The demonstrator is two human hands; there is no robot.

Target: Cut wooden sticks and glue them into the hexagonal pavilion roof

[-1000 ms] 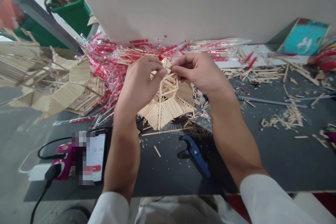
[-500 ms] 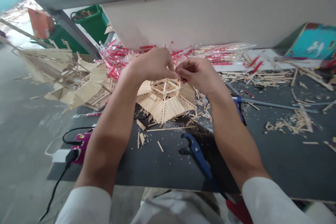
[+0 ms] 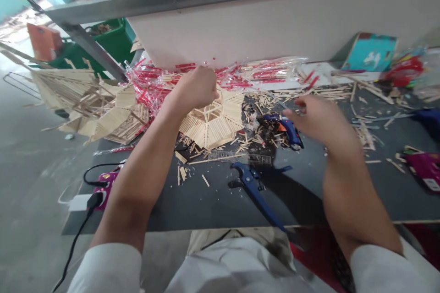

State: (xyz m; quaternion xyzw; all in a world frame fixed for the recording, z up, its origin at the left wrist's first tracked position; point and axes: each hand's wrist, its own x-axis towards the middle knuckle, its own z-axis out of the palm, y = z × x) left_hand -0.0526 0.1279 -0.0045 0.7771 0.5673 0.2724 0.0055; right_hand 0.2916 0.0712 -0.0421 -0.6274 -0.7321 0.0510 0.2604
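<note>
Here, left hand (image 3: 202, 87): up and left of the blue cutter (image 3: 252, 187), over the top of the stick model; fingers curled, fingertips mostly hidden, so I cannot tell how closed they are or whether they pinch anything. Best kept light and still, steadying the thin frame without pressing down.

Stick model (image 3: 225, 128): on the dark bench (image 3: 209, 213), beyond the cutter and left of it. Pale sticks lie side by side in sloping panels, meeting at ridges and flaring to an angular rim; an open frame stands at the centre, its top covered by the hand.

Glue gun (image 3: 291, 133): beyond the cutter and to its right, lying among loose stick scraps (image 3: 252, 139). Safest taken by the handle, nozzle turned away from skin, brushing no scraps along with it.

Right hand (image 3: 314, 116): right of the cutter and farther back, beside the gun; thumb and forefinger loosely apart, nothing visible between them, the palm out of sight. A slow, low approach would suit.
</note>
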